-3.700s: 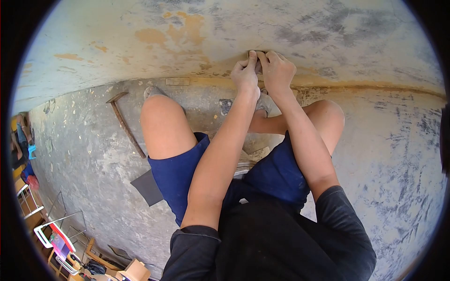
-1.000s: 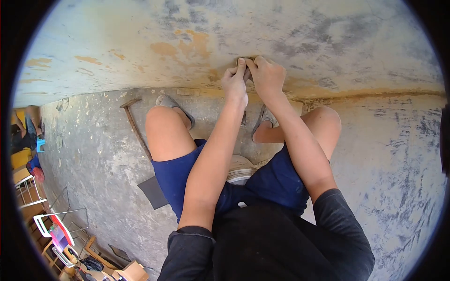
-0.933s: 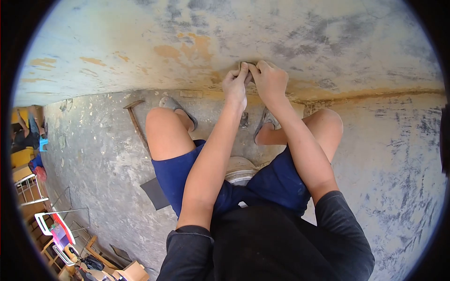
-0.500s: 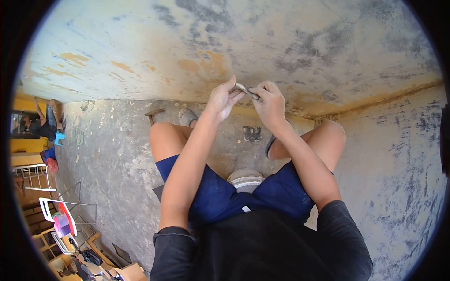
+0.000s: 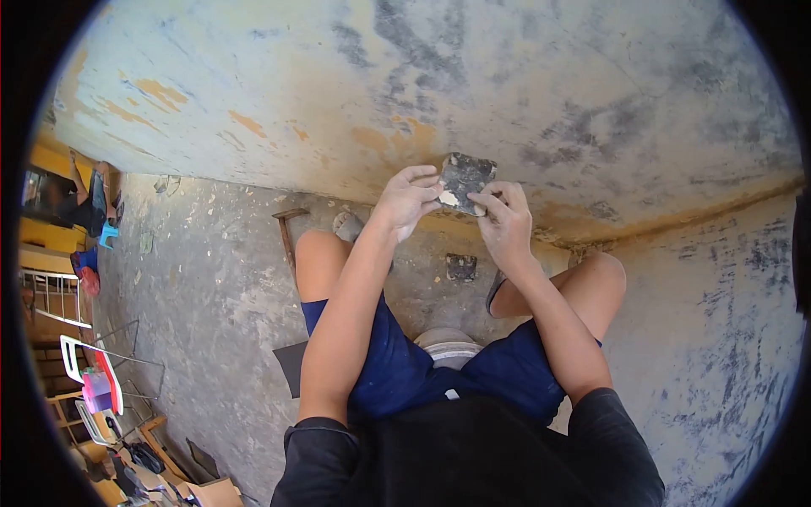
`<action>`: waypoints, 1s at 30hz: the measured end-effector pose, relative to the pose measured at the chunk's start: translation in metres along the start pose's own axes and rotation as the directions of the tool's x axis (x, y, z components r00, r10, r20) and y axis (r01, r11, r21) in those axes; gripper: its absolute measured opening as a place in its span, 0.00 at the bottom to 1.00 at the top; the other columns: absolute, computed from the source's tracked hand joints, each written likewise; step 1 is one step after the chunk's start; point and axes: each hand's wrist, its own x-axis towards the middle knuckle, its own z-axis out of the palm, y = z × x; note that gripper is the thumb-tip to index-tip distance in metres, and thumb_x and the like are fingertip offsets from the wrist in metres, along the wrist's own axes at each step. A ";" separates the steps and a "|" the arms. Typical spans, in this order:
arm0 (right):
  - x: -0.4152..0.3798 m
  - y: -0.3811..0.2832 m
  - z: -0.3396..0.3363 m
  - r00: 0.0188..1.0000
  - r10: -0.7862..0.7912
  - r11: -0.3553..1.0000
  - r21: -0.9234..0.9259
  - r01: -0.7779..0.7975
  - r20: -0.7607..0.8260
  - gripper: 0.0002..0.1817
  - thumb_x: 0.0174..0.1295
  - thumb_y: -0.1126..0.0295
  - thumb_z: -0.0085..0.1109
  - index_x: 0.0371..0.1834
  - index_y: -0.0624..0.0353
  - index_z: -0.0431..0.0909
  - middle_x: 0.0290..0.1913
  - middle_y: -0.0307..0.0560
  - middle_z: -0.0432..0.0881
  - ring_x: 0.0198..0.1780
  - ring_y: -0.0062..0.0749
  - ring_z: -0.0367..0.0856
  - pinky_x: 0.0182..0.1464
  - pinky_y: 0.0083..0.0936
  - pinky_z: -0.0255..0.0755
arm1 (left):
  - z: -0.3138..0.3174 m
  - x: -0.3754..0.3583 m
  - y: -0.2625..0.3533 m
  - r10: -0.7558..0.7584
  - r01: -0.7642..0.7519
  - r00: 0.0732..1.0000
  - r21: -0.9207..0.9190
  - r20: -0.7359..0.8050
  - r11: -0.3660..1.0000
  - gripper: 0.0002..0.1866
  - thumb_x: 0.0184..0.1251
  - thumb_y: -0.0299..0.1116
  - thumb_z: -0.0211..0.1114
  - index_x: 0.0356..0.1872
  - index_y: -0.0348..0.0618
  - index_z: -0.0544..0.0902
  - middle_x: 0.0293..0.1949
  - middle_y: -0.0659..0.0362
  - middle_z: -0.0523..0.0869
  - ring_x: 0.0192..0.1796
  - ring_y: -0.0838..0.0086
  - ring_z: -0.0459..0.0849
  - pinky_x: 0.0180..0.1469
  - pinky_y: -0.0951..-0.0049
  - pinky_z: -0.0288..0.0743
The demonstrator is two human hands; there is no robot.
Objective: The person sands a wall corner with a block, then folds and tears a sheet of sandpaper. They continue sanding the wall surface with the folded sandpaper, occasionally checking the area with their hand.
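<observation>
A worn, dark square piece of sandpaper (image 5: 467, 179) with a pale patch at its lower left corner is held up in front of the wall (image 5: 541, 93). My left hand (image 5: 407, 203) grips its left edge between thumb and fingers. At the lower right edge, my right hand (image 5: 507, 221) pinches it with thumb and fingertips. Pale dust coats the fingers of both hands. Another dark square piece (image 5: 460, 267) lies on the floor below, between my feet.
A hammer-shaped tool (image 5: 289, 232) lies on the floor beside my left knee. By my left thigh is a dark grey sheet (image 5: 290, 369). Between my legs stands a whitish bucket (image 5: 448, 342). Chairs, boxes and a person (image 5: 80, 203) are at far left.
The sandpaper was seen edge-on between both hands; now its flat face is turned toward me. My hands have shifted slightly, and the view has tilted a little.
</observation>
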 end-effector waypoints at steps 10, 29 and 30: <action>-0.012 0.018 -0.010 0.909 0.256 0.958 0.041 -0.285 0.328 0.08 0.59 0.78 0.67 0.41 0.61 0.88 0.41 0.51 0.86 0.44 0.47 0.85 0.47 0.38 0.80 | 0.022 -0.028 -0.002 0.331 -0.473 0.858 0.856 0.394 0.209 0.16 0.67 0.31 0.74 0.52 0.35 0.88 0.53 0.45 0.89 0.55 0.61 0.87 0.57 0.66 0.81; -0.017 0.055 -0.042 0.742 0.463 0.840 0.027 -0.542 0.485 0.08 0.62 0.71 0.71 0.37 0.65 0.84 0.31 0.57 0.87 0.31 0.48 0.82 0.39 0.37 0.74 | 0.049 0.004 -0.023 0.323 -0.494 0.827 0.869 0.461 0.024 0.07 0.55 0.25 0.76 0.33 0.38 0.86 0.32 0.50 0.88 0.38 0.54 0.88 0.43 0.58 0.79; -0.017 0.053 -0.044 0.742 0.468 0.838 0.025 -0.545 0.481 0.08 0.62 0.71 0.71 0.37 0.65 0.84 0.31 0.57 0.87 0.31 0.48 0.82 0.39 0.37 0.74 | 0.051 0.005 -0.024 0.319 -0.498 0.826 0.867 0.465 0.024 0.07 0.55 0.25 0.76 0.33 0.38 0.86 0.32 0.50 0.88 0.38 0.54 0.88 0.43 0.58 0.79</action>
